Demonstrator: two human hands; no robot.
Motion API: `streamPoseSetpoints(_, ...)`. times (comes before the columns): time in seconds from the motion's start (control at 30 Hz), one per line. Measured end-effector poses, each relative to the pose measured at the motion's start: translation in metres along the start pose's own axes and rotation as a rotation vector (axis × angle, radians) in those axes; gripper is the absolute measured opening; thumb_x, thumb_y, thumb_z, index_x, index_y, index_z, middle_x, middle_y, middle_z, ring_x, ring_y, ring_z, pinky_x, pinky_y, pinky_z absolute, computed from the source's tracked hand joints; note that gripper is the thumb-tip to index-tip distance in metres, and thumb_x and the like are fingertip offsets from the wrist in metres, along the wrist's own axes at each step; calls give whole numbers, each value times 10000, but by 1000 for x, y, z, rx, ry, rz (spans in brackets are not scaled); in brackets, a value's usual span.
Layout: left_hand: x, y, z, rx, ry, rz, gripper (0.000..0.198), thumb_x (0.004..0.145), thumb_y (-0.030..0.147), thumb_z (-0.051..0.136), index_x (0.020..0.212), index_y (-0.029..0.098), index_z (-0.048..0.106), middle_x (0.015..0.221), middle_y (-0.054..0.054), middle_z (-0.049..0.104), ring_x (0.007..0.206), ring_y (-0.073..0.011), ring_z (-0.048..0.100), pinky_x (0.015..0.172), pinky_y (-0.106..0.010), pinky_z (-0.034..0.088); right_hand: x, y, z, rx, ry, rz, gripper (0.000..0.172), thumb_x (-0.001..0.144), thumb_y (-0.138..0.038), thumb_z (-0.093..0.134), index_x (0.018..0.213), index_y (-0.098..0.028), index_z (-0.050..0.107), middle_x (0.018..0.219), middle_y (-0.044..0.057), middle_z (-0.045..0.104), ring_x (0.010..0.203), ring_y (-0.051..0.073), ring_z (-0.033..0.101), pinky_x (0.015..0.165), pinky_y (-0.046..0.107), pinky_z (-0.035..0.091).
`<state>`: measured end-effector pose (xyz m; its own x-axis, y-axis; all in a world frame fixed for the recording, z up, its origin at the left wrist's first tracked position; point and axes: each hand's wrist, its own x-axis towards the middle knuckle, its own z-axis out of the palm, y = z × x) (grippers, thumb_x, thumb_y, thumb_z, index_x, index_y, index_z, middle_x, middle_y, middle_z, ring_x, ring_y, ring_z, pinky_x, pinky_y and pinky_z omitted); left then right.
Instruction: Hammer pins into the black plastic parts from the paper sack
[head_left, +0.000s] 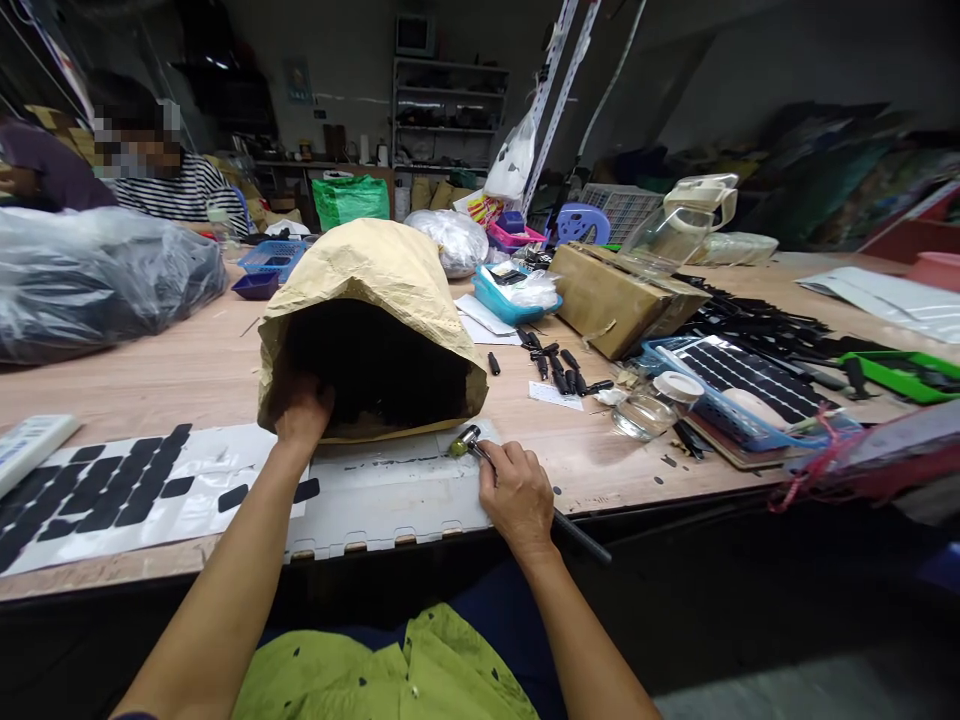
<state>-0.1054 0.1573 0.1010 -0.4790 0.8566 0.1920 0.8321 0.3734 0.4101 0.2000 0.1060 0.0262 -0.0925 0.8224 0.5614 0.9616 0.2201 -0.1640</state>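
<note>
A large brown paper bag (367,250) lies on its side, its dark mouth facing me. My left hand (304,410) reaches into the left side of that mouth. Shadow inside the bag hides its fingers, so I cannot tell whether they hold anything. My right hand (517,490) is closed round a small hammer (465,440), gripping it near the head. The hammer's dark handle sticks out past the hand to the lower right. Its head rests on or just above a white board (375,510) in front of the bag.
A white sheet with black stickers (112,490) lies at left. Several black handle-like pieces (559,370) lie right of the bag, near a cardboard box (607,295), a glass jar (645,415) and a blue basket (735,400). A person (180,185) sits across the table, behind plastic bags (105,275).
</note>
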Motion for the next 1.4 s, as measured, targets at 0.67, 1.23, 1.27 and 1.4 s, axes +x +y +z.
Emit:
streamPoseSetpoints(0.67, -85, 3, 30, -375, -439, 415, 243, 779, 329, 654, 984, 215, 717, 945, -31, 691, 878, -202, 614, 776, -304, 449, 1, -13, -15, 391, -69, 73, 246, 951, -250, 438, 1084, -203, 641, 951, 59, 624, 876, 181, 585, 756, 286, 452)
streamPoseSetpoints(1.23, -86, -1, 35, -470, -438, 430, 234, 801, 307, 646, 1001, 245, 750, 897, -16, 668, 822, -167, 604, 744, -262, 449, -11, -76, -19, 696, -149, -53, 316, 979, -241, 402, 1188, -202, 635, 991, 81, 651, 937, 180, 624, 851, 300, 518)
streamPoseSetpoints(1.27, -86, -2, 36, -470, -434, 432, 238, 798, 312, 649, 1002, 243, 750, 900, -18, 670, 828, -170, 605, 745, -264, 450, -11, -75, -20, 705, -133, -40, 317, 980, -239, 400, 1197, -201, 629, 1005, 82, 649, 952, 180, 620, 863, 302, 514)
streamPoseSetpoints(1.4, -85, -3, 38, -463, -433, 432, 236, 796, 321, 648, 993, 242, 751, 902, -20, 677, 844, -178, 612, 755, -272, 453, -11, -73, -19, 700, -137, -31, 316, 976, -232, 400, 1186, -198, 633, 994, 83, 652, 945, 182, 620, 858, 307, 513)
